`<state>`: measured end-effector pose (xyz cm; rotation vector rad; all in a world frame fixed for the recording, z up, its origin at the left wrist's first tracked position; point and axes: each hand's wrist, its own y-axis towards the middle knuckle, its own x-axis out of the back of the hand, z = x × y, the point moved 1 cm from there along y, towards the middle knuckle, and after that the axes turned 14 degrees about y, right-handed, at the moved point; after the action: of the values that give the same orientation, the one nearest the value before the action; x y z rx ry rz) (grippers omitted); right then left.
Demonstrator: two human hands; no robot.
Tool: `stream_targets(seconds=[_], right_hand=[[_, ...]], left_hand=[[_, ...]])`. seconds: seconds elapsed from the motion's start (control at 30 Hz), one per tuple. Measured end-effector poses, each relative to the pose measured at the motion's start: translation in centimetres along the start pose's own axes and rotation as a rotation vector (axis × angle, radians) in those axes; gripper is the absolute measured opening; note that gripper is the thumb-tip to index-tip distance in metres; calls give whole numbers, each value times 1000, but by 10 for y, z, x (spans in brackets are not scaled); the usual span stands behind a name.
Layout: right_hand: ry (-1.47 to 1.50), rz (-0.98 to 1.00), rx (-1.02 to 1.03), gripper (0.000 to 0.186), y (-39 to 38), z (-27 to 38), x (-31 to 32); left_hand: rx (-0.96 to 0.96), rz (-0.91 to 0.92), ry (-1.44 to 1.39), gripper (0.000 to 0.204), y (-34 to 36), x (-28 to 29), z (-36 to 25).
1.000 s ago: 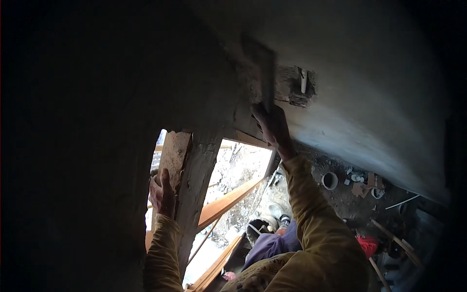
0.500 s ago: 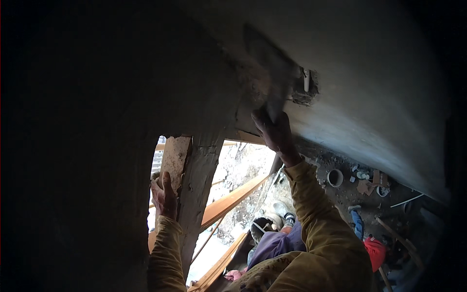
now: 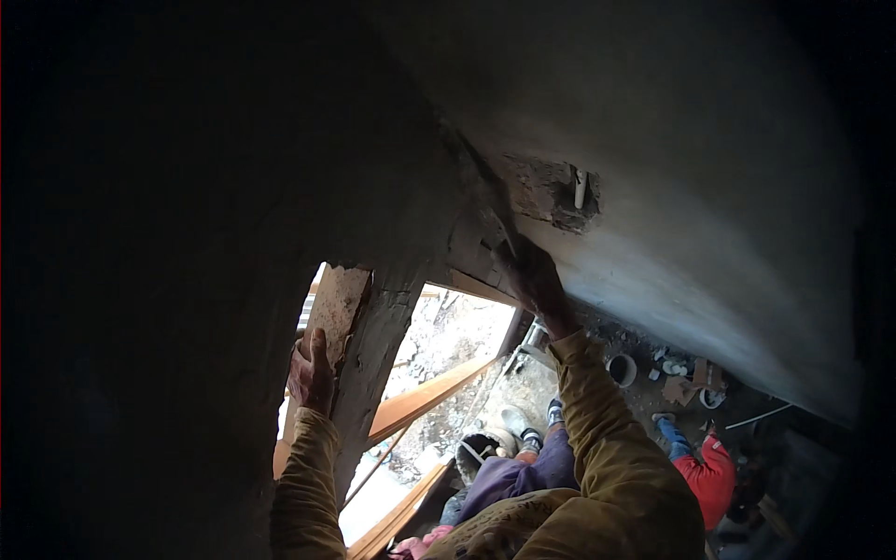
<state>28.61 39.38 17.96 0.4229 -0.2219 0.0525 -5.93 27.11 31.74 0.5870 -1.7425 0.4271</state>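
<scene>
My right hand (image 3: 537, 285) is raised against the grey plastered wall (image 3: 672, 187) and grips a flat plastering trowel (image 3: 474, 235), pressed onto the wet corner beside a window opening. My left hand (image 3: 311, 373) holds the lower end of a mortar-smeared board (image 3: 336, 303), which stands upright against the dark edge of the opening. Both sleeves are mustard yellow. The trowel's blade is hard to tell from the wet plaster around it.
A rough hole with a short white pipe (image 3: 571, 191) sits in the wall just right of the trowel. Wooden window frame bars (image 3: 425, 399) cross the bright opening. Below are a bucket (image 3: 478, 453), rubble, and another person in a red top (image 3: 707, 469).
My right hand has drawn the trowel down and left along the wall, from beside the hole to the corner above the window. My left hand and the board stay put.
</scene>
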Motion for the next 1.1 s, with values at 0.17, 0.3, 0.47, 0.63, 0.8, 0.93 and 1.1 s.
stream_targets(seconds=[0.17,0.3,0.47,0.63,0.8,0.93,1.1], right_hand=[[184,-328,-207,16,35,89,33],[747,-464,187,20,43,126,34],[931,-259,-67,19,67,95,-16],[295,-150,-374,34,77,91,-23],[451,-337,-234,28,60,126,7],[445,-644,301,17,72,102,-26],[536,-132,-626,24,68,61,-33]], left_hand=[[-90,-169,92,85,1,-5,1],[-86,-179,91,87,1,-8,2],[-66,-146,75,89,-4,-2,-2],[-134,-109,10,91,-7,5,-8],[-100,-115,82,93,-5,1,-5],[-107,-83,52,97,-2,2,-4],[-137,-63,68,101,0,7,-8]])
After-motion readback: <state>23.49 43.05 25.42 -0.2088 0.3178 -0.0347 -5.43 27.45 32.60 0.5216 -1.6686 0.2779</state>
